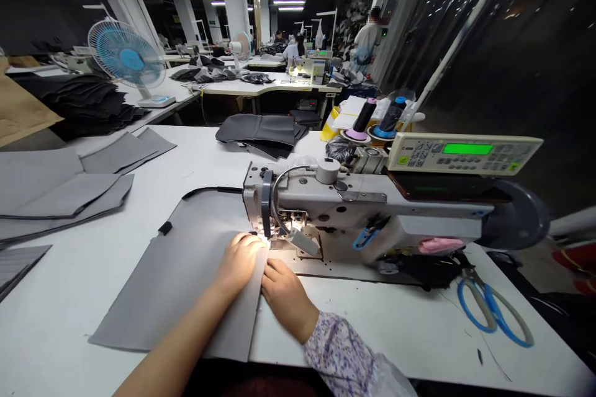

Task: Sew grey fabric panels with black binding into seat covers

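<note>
Two hands, the left hand (239, 258) and the right hand (285, 296), lie narrowly curled on a grey fabric panel (177, 279) just in front of a sewing machine (298, 198), lower centre of the frame; gripping or only pressing, I cannot tell. The panel lies flat on the white bench (56, 329). At right, a control panel (414, 158) has a lit green display (467, 149), its print too small to read.

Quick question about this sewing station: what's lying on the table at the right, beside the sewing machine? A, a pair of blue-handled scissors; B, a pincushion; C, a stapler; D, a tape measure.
A. Blue-handled scissors lie on the white table to the right of the sewing machine.
</note>
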Action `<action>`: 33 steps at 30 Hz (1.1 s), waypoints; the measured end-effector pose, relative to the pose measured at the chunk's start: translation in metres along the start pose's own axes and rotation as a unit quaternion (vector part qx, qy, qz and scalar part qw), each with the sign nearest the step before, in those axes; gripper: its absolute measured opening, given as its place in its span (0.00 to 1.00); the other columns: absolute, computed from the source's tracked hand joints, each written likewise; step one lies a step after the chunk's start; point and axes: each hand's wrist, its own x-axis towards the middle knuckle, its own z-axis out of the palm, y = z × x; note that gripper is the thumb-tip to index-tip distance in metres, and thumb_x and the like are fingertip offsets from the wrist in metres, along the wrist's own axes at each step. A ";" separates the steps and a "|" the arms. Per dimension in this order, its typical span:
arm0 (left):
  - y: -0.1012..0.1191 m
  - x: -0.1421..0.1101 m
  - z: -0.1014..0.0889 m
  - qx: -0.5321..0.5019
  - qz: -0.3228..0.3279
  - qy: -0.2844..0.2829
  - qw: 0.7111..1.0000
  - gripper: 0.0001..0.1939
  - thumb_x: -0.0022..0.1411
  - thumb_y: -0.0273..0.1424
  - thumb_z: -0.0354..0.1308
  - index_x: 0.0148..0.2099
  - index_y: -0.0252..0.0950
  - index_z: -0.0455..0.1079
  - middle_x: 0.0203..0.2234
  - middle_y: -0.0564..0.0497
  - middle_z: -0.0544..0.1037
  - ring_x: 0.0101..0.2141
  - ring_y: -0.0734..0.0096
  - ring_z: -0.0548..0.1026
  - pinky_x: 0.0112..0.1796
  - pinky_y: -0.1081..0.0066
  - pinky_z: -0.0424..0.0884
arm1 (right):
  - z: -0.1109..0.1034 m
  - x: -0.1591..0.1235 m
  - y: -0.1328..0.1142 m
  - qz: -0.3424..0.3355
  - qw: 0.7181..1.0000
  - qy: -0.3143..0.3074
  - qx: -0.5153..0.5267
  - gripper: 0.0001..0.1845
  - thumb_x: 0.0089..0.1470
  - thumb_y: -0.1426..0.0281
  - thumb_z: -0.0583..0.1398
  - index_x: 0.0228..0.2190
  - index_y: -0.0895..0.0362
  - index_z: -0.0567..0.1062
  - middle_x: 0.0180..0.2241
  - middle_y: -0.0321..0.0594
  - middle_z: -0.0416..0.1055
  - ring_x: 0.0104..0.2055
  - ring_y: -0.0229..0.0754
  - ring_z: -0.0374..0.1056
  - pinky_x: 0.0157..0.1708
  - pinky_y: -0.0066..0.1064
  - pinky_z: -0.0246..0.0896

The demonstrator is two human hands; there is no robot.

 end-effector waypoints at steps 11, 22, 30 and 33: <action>-0.023 0.009 0.023 0.028 0.069 0.056 0.996 0.12 0.65 0.26 0.57 0.43 0.42 0.81 0.43 0.50 0.83 0.48 0.59 0.75 0.53 0.60 0.68 | 0.009 0.006 0.003 -0.002 1.000 0.006 -0.017 0.20 0.67 0.80 0.51 0.54 0.53 0.73 0.51 0.43 0.73 0.58 0.43 0.65 0.58 0.39 0.67; -0.027 0.016 0.025 0.050 0.111 0.024 0.992 0.13 0.69 0.29 0.53 0.43 0.41 0.80 0.44 0.49 0.82 0.50 0.60 0.74 0.57 0.57 0.66 | 0.002 -0.003 -0.002 -0.023 0.998 -0.010 -0.054 0.18 0.63 0.79 0.59 0.54 0.56 0.74 0.53 0.45 0.73 0.61 0.45 0.63 0.62 0.39 0.64; -0.101 -0.097 -0.002 0.135 -0.035 0.015 0.990 0.24 0.70 0.43 0.50 0.65 0.51 0.67 0.66 0.50 0.66 0.64 0.51 0.63 0.60 0.50 0.62 | -0.009 -0.004 -0.003 -0.017 0.999 -0.013 -0.024 0.23 0.63 0.79 0.59 0.58 0.54 0.70 0.60 0.44 0.68 0.64 0.45 0.61 0.65 0.41 0.60; -0.135 -0.118 -0.019 0.159 -0.108 0.005 0.981 0.25 0.70 0.44 0.46 0.67 0.52 0.65 0.67 0.50 0.65 0.66 0.50 0.61 0.61 0.47 0.60 | -0.012 -0.007 -0.006 -0.018 0.999 -0.024 -0.034 0.23 0.62 0.81 0.59 0.57 0.53 0.71 0.60 0.43 0.68 0.64 0.45 0.61 0.66 0.41 0.60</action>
